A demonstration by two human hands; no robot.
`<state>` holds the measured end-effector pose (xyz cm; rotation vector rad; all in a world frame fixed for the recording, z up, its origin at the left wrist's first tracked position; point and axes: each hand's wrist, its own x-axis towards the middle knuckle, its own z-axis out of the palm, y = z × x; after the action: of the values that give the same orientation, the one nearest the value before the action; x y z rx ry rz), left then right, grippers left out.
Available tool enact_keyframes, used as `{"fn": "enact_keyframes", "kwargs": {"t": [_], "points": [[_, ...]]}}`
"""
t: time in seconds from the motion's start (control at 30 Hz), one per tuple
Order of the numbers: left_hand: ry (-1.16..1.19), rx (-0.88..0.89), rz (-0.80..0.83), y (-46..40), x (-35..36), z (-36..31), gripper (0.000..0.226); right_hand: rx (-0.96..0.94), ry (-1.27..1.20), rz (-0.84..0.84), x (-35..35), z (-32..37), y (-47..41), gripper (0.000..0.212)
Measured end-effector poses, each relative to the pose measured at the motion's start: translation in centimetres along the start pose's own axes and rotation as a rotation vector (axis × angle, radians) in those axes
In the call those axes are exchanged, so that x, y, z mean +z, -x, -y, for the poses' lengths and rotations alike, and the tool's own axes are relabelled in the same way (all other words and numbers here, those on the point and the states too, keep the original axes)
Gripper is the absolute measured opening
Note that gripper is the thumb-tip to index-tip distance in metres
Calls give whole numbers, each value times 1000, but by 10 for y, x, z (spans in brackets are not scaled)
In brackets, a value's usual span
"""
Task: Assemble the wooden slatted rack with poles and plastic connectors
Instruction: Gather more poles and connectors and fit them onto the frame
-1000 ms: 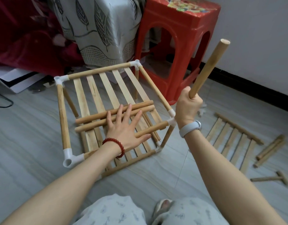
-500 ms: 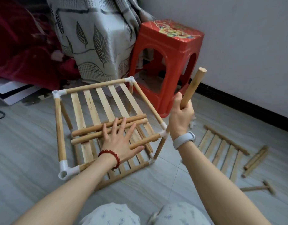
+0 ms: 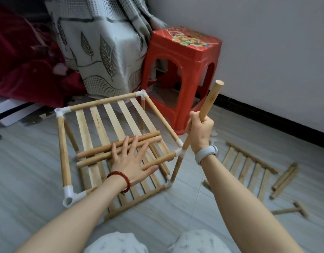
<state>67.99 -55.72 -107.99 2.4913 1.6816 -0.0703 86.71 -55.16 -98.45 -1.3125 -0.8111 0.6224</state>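
Two hands are at work over a grey tiled floor, and we see a white wall with a dark skirting board across the upper right of the frame. A red plastic stool stands at upper centre, just beside a leaf-patterned grey cloth; dark red fabric fills the upper left.

The rack, part-built, sits in the centre of the frame, its slatted top framed by poles that meet in white connectors. Our left hand lies flat with its fingers spread, pressing on loose poles that rest across the slats. Our right hand has its grip wrapped tight round a pole, tilted, whose lower end meets the connector at the near right corner.

At the right of the frame, a spare slat panel and short loose sticks lie on the floor.
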Motion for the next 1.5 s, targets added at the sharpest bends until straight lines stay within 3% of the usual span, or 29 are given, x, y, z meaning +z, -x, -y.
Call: {"fn": "enact_keyframes", "kwargs": {"t": [0.1, 0.2, 0.27, 0.33, 0.4, 0.47, 0.53, 0.6, 0.7, 0.9, 1.07, 1.23, 1.5], "points": [[65, -4, 35, 1, -6, -2, 97, -11, 74, -25, 0, 3, 3, 32], [188, -30, 11, 2, -17, 2, 69, -54, 259, 59, -9, -4, 12, 22], [218, -36, -142, 7, -23, 10, 51, -56, 594, 161, -24, -17, 17, 17], [172, -57, -299, 13, -27, 23, 37, 156, 978, 322, -35, -23, 23, 28], [145, -77, -350, 18, -30, 35, 31, 381, 1208, 513, -38, -21, 32, 34], [117, -66, -322, 19, -30, 44, 28, 281, 1327, 587, -28, -18, 41, 32], [81, -53, -266, 18, -32, 48, 27, -85, 1314, 608, -14, -21, 49, 30], [98, -53, -223, 17, -33, 49, 28, -443, 1217, 784, -2, -24, 57, 24], [308, -119, -268, 19, -42, 52, 25, -606, 1215, 1107, 7, -44, 64, 34], [974, -242, -515, 37, -70, 71, 19, -660, 1243, 973, 13, -69, 56, 31], [1298, -323, -678, 56, -81, 85, 16, -613, 1276, 957, 26, -68, 47, 33], [1104, -327, -681, 79, -76, 99, 12, -589, 1405, 1001, 36, -65, 45, 43], [869, -282, -623, 100, -76, 115, 16, -340, 1508, 1186, 58, -39, 48, 54]]}}
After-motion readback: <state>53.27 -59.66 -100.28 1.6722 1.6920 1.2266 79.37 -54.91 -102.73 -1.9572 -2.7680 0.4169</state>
